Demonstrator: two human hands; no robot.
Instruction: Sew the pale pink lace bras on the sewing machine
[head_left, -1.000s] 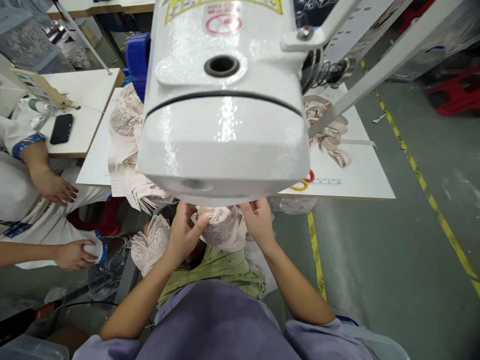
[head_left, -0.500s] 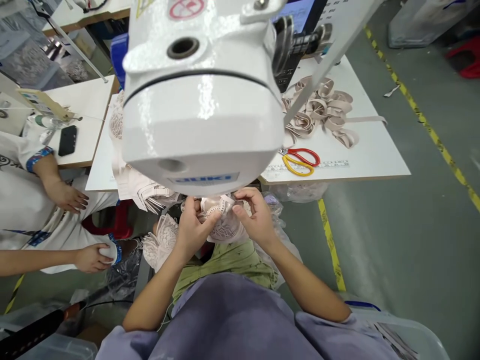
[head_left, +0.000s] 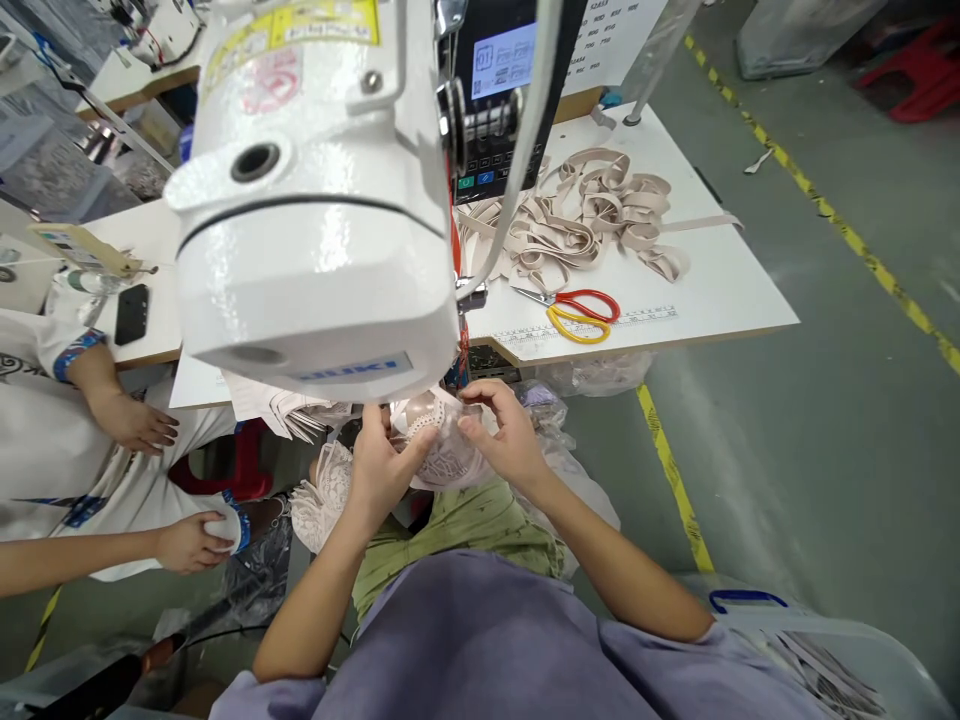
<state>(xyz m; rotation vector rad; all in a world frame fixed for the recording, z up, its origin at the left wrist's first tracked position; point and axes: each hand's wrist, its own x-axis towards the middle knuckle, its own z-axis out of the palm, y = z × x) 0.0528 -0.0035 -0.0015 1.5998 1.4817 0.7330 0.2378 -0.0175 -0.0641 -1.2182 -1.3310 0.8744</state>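
Note:
A pale beige lace bra [head_left: 450, 455] is held between both hands under the front of a white sewing machine [head_left: 315, 290]. My left hand [head_left: 386, 460] grips its left side, thumb on top and fingers behind. On the right, my right hand [head_left: 502, 430] pinches the upper edge, by a strap-like strip, between thumb and fingers. The machine's needle area is mostly hidden behind its head. More lace bra pieces [head_left: 322, 495] hang beside my left wrist, and a stack of beige pieces [head_left: 281, 405] lies on the table edge.
Scissors with red and yellow handles [head_left: 581, 315] lie by a ruler strip on the white table [head_left: 720, 290]. Behind them are coiled beige straps [head_left: 592, 215] and a control screen [head_left: 502, 65]. At left sits another person [head_left: 112, 450], hands resting. A plastic bin [head_left: 847, 650] stands at lower right.
The view has shifted, so the machine head appears further left and the screen and scissors show more fully. Both hands keep hold of the bra in nearly the same place.

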